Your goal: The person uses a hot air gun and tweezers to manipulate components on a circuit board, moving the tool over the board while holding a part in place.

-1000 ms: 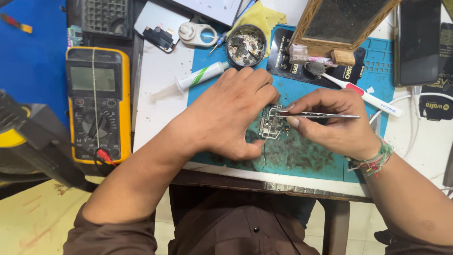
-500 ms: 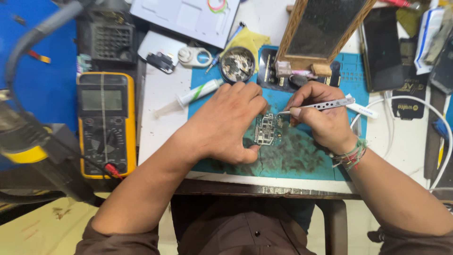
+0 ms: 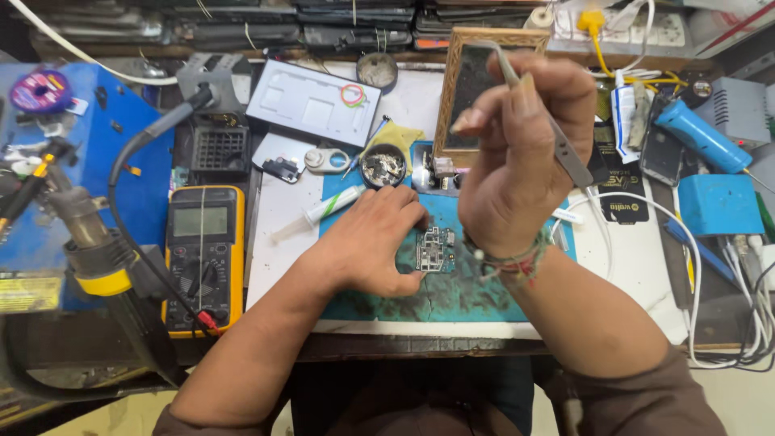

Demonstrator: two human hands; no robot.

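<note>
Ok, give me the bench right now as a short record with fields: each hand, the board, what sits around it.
left hand: rests on the teal mat, fingertips against the circuit board
right hand: raised above the mat, pinching metal tweezers
circuit board: flat on the mat, uncovered
left of mat: white syringe, yellow multimeter
behind mat: round dish of small parts, wood-framed panel

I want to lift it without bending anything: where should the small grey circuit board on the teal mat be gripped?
Probably by its two long bare edges, from above: the small grey circuit board lies flat on the teal mat, the left hand steadies its left side, and its right edge is free.
</note>
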